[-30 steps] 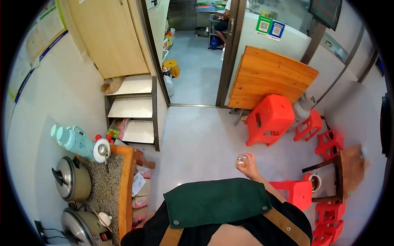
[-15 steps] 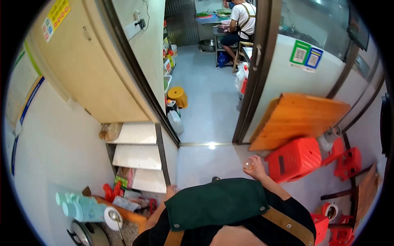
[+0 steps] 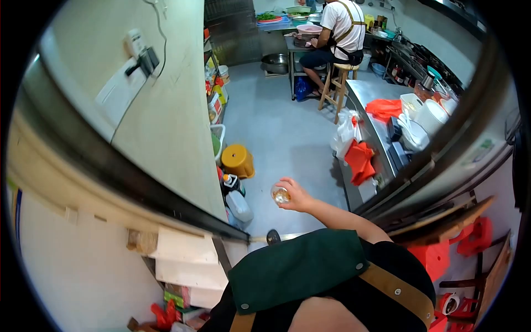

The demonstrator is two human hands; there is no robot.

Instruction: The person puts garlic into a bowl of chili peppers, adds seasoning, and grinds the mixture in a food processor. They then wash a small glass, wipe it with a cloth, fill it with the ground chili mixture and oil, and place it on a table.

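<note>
My right hand [image 3: 296, 196] is stretched out in front of me, its fingers closed around a small clear glass [image 3: 280, 194]. Some amber-coloured contents show in the bottom of the glass. Below it, at the doorway threshold, one dark shoe tip [image 3: 274, 237] pokes out past my green apron [image 3: 298, 268]. Left of the glass, against the wall, stand a white plastic jug [image 3: 239, 206] and a dark bottle with an orange cap [image 3: 229, 180]. My left hand is out of view, hidden below or behind my body.
A yellow stool [image 3: 238, 160] stands at the left wall beyond the jug. A steel counter [image 3: 362, 94] with bowls and red bags runs along the right. Farther back, a person [image 3: 345, 30] sits on a wooden stool [image 3: 338, 88] at a work table. White shelves [image 3: 185, 246] are at lower left.
I have stepped forward into the doorway, so the kitchen looks nearer. My right hand, still around the glass, has swung left and forward. My left hand has left the view.
</note>
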